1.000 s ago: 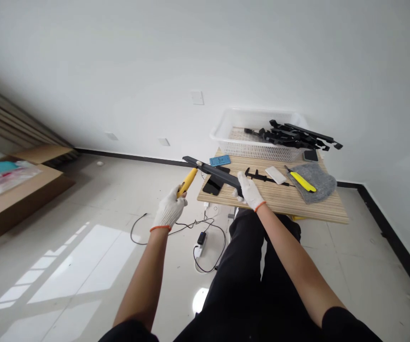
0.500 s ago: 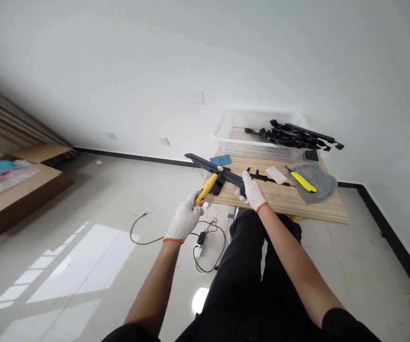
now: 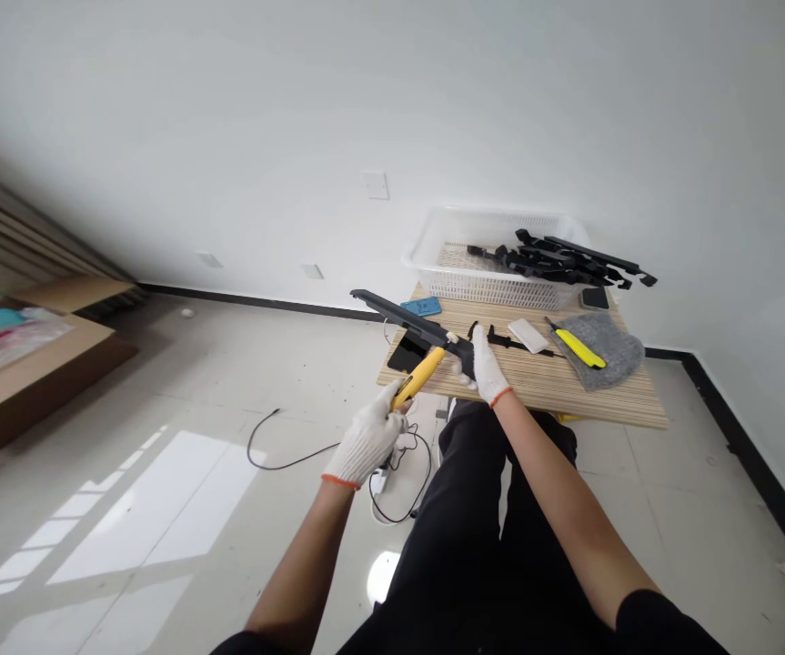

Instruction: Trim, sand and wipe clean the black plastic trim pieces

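My left hand (image 3: 368,437), in a white knit glove with an orange cuff, is closed around a tool with a yellow handle (image 3: 419,375). Its pale tip touches or nearly touches a long dark grey plastic part (image 3: 402,318); which of the two I cannot tell. That part slants above the wooden table (image 3: 603,405). Its near end is gripped by my right hand (image 3: 489,368), gloved alike. Behind the right hand lies a thin black part with prongs (image 3: 511,343). Beneath the grey part a flat black object (image 3: 407,353) rests at the table's left edge.
A white plastic basket (image 3: 433,282) holds several black parts (image 3: 556,259). On the table lie a blue card-like object (image 3: 422,307), a white block (image 3: 528,336) and a yellow cutter (image 3: 579,348) on grey cloth (image 3: 620,350). Cables (image 3: 426,473) trail on the floor; a cardboard box (image 3: 44,382) stands left.
My left hand has moved the yellow tool rightward along the grey part, toward my right hand. The grey part has tilted slightly, uncovering more of the flat black object.
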A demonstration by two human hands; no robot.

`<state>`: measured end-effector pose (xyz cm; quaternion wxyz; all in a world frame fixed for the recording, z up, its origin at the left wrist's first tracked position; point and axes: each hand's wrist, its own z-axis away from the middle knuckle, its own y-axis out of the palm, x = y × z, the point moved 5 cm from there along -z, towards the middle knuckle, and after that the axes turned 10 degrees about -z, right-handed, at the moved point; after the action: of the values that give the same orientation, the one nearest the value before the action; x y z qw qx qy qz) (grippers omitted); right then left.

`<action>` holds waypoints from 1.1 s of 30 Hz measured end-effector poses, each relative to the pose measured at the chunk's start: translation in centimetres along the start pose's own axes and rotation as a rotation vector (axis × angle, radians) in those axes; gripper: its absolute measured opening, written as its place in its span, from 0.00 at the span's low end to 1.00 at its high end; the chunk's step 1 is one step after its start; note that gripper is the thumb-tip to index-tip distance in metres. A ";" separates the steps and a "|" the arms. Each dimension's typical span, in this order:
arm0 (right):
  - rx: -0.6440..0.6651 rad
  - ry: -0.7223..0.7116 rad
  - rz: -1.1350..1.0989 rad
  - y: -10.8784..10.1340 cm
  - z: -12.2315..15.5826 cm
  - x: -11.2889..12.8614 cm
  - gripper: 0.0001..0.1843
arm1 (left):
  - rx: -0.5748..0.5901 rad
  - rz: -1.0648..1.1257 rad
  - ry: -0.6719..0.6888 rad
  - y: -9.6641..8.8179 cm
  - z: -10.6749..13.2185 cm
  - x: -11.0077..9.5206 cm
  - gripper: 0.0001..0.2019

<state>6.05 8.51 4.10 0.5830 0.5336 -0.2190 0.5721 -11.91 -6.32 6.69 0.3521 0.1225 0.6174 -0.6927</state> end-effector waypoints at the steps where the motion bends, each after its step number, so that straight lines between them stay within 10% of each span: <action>1: -0.009 0.005 -0.017 -0.1 -0.2 -0.1 0.49 | 0.015 0.022 0.008 0.3 0.2 -0.2 0.32; 9: 0.022 0.019 -0.076 -0.4 -0.3 -0.5 0.51 | -0.006 0.030 0.041 0.7 -0.1 -0.5 0.31; 33: -0.029 -0.025 0.055 -1.7 3.3 1.0 0.49 | -0.245 -0.131 -0.204 -5.8 -7.0 5.6 0.29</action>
<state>8.96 6.48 5.47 0.5720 0.5258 -0.2492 0.5781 -21.49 -1.67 6.35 0.3792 -0.0327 0.6651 -0.6425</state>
